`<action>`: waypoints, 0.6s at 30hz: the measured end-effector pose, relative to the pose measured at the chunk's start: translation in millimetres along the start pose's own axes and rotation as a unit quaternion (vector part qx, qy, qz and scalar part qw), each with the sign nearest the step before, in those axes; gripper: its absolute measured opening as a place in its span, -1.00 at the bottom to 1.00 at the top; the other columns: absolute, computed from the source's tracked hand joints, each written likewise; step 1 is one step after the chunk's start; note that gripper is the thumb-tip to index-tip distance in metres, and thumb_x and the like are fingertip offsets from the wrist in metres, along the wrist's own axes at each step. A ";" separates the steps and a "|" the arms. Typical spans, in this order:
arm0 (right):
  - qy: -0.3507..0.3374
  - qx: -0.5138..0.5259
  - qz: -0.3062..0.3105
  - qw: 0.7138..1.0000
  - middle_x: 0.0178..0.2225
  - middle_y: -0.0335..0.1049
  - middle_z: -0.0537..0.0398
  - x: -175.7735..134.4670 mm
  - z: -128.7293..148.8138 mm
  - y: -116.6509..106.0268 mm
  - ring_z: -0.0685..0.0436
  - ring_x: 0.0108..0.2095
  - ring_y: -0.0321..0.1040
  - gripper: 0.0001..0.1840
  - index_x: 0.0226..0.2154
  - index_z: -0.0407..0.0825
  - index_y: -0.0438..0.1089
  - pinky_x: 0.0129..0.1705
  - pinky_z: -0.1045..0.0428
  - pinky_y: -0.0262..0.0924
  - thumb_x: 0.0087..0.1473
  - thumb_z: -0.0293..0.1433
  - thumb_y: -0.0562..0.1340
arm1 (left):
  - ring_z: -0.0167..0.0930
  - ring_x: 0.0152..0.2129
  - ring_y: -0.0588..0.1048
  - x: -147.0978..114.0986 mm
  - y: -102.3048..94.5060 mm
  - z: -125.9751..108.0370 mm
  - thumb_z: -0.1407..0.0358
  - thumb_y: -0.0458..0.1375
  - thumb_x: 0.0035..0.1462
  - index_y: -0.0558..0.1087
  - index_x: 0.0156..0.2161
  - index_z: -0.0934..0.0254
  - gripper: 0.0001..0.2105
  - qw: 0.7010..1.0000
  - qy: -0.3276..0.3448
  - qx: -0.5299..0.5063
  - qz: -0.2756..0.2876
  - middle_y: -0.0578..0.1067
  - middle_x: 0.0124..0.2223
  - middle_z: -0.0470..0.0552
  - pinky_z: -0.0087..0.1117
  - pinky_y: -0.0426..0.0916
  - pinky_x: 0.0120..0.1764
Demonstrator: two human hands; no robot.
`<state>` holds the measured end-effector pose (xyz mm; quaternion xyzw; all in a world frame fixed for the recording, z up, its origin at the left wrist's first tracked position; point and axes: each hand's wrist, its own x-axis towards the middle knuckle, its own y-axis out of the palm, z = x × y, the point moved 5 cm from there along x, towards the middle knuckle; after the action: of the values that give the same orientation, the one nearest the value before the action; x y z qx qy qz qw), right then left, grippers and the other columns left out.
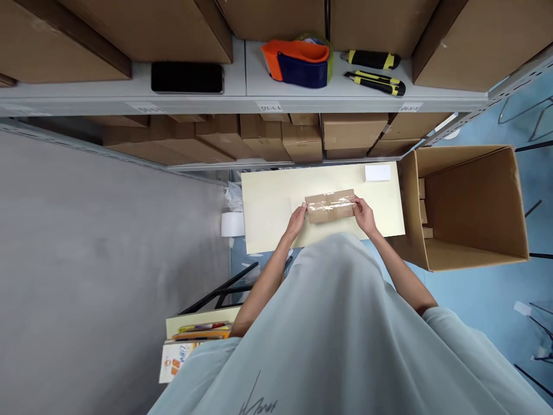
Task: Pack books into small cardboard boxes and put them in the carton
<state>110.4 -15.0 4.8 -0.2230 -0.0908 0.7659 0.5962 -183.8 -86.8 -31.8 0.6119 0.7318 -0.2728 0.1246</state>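
While left hand (296,222) and right hand (365,215) held opposite ends of taped brown parcel (330,207) over worktop (266,199), open carton (473,196) stood right of worktop, shelving (181,105) beyond it.

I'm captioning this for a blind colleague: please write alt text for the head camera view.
A left hand and right hand hold opposite ends of a taped cardboard package over a cream table. A large open cardboard box stands to the right, and a shelf beyond the table carries a phone, tape dispenser, two cutters and boxes.
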 end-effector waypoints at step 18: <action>0.108 -0.021 0.004 0.994 -0.31 0.58 -0.06 -4.2 -0.2 18.3 -0.29 -0.12 0.46 -0.15 -0.37 0.04 0.42 0.01 -0.13 0.41 0.19 0.42 -0.08 | -0.13 0.17 0.57 1.1 7.8 1.1 -0.08 0.22 0.28 0.51 0.18 0.30 -0.45 0.992 0.028 -0.037 0.117 0.60 0.24 0.25 -0.13 0.41 0.26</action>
<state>95.3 -24.0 -1.7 -0.3173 -0.0412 0.7376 0.5946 -176.8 -85.7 -35.3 0.6958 0.6681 -0.2114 0.1576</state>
